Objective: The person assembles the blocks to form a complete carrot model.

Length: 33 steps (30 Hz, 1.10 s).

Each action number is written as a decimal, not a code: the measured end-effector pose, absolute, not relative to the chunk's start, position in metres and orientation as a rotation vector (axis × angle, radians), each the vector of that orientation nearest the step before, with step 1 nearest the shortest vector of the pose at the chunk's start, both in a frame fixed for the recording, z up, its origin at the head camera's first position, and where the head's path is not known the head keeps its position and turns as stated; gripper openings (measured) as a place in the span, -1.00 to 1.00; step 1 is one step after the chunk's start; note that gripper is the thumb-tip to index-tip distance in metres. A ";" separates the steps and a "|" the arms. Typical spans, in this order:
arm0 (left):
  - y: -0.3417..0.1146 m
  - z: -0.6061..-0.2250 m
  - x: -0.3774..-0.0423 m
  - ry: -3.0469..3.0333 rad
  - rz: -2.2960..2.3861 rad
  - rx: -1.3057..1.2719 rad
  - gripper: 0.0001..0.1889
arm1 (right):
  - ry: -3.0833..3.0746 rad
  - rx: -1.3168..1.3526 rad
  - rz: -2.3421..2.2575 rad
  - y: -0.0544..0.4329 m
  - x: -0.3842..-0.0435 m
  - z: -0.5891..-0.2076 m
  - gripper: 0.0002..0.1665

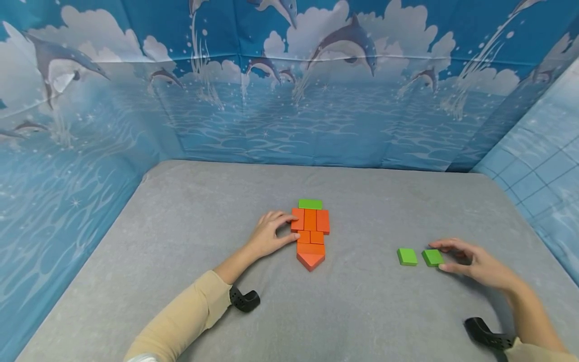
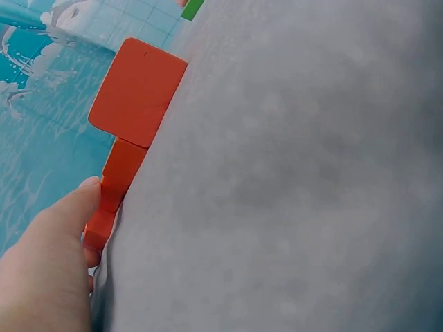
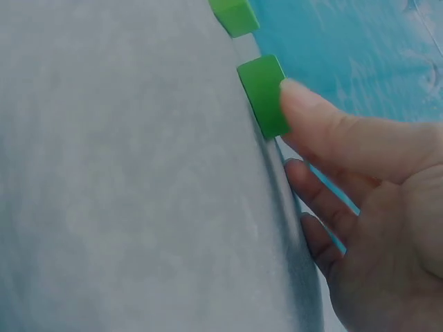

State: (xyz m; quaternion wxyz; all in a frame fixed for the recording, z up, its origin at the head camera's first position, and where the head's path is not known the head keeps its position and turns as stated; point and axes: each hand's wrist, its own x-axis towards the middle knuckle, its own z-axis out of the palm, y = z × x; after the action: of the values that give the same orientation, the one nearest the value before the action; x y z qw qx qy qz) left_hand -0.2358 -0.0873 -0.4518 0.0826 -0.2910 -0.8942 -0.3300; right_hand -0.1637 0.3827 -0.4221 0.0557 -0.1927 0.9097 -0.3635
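Note:
Flat orange and red wooden blocks [image 1: 310, 249] lie joined on the grey cloth, ending in a red triangular block [image 1: 310, 261] at the near end. A green rectangular block [image 1: 310, 203] caps the far end. My left hand [image 1: 266, 237] rests against the left side of this group, thumb at a small orange block and index fingertip on the left upright block. To the right, my right hand [image 1: 481, 266] pinches a square green block [image 1: 432, 257] between thumb and index finger, low over the cloth. Its side shows in the right wrist view, with the other fingers loosely bent below.
A second square green block [image 1: 407, 256] lies just left of the pinched one. The grey cloth-covered table [image 1: 217, 201] meets a blue dolphin-print curtain [image 1: 289, 115] at the back and both sides. Black wrist-worn mounts [image 1: 245, 300] stick out beside both forearms.

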 end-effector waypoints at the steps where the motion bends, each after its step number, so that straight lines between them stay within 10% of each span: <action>1: -0.087 -0.452 -0.236 -2.673 -0.988 -0.868 -0.54 | 2.756 -0.577 -1.100 0.384 -0.164 -0.423 -0.52; 18: -0.087 -0.452 -0.236 -2.682 -0.977 -0.858 -0.54 | 2.849 -0.616 -1.139 0.367 -0.176 -0.411 -0.59; 33: -0.088 -0.452 -0.237 -2.692 -0.978 -0.859 -0.53 | 2.864 -0.302 -1.353 0.260 -0.242 -0.380 -0.42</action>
State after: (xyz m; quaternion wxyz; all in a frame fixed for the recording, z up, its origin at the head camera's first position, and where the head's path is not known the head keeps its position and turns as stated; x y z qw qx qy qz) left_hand -0.2366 -0.0878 -0.4517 0.0756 -0.2865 -0.8977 -0.3260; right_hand -0.2425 0.2601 -0.3804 -0.0203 -0.0949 0.8999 -0.4251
